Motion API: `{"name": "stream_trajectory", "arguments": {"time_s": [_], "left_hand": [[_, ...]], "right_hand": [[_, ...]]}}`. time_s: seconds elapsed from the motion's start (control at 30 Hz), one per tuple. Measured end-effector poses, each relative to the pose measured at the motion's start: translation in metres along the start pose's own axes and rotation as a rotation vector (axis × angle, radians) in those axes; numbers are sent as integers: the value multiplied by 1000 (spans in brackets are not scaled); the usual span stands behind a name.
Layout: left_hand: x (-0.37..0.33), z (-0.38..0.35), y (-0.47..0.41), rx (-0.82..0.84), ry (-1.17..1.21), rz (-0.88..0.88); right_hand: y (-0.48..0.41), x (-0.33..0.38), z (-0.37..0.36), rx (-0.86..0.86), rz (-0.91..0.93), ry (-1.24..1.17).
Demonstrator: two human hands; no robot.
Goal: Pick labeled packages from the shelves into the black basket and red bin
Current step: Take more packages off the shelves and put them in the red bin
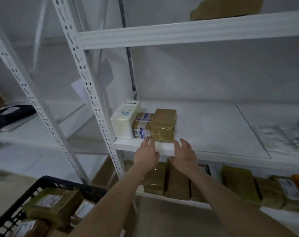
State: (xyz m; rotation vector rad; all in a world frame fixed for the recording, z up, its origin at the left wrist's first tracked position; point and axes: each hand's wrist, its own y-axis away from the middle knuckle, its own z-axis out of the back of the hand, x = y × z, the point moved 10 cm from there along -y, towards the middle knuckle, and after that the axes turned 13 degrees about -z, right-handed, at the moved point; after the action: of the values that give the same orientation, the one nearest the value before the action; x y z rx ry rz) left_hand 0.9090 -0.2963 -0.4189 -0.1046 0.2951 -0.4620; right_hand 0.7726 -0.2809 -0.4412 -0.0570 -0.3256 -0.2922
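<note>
Both hands are open, fingers spread, holding nothing. The left hand (148,152) reaches up to the front edge of the middle shelf (213,134), fingertips at the lower left corner of a brown taped package (163,127); I cannot tell whether they touch it. The right hand (185,153) is just beside the package's lower right corner, apart from it.

The package stands at the shelf's front edge near its left corner, pressed against a smaller labelled box (142,124). That box sits against a white labelled package (124,118) by the upright. The black basket (48,180) is at the lower left, with several labelled packages in it. The red bin is not in view.

The likeliest slip is a weak two-sided squeeze on the glossy tape, which could let the package slide off the front edge. Pulling it out could also drag the smaller box over the edge with it. No label shows on its visible faces, so it may be a wrong pick.
</note>
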Motion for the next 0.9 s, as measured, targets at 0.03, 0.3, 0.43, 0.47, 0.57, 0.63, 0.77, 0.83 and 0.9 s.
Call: {"name": "stream_trajectory", "arguments": {"time_s": [0.03,0.3,0.43,0.47,0.57,0.63,0.77,0.83,0.9], "left_hand": [[5,6,-13,-26,18,9],[39,9,-113,-15,-64,57],[22,-3,-147,18,-99,51],[12,-5,-153,-7,-55,34],[-14,-7,-167,-139,157,-1],[-19,-4,-172,-251,305,12],[-7,-8,-168,-367,574,161],[-6,-26,-168,-265,638,228],[-9,-48,-169,-147,746,288]], "right_hand": [[-11,4,3,-1,3,-17],[-102,23,0,50,72,41],[-121,1,-8,124,99,125],[-124,-8,-5,109,92,123],[-134,-41,10,47,33,34],[-138,-61,18,37,0,-26],[-146,-101,20,83,-104,-144],[-147,-120,20,113,-175,-229],[-146,-128,17,146,-186,-244]]}}
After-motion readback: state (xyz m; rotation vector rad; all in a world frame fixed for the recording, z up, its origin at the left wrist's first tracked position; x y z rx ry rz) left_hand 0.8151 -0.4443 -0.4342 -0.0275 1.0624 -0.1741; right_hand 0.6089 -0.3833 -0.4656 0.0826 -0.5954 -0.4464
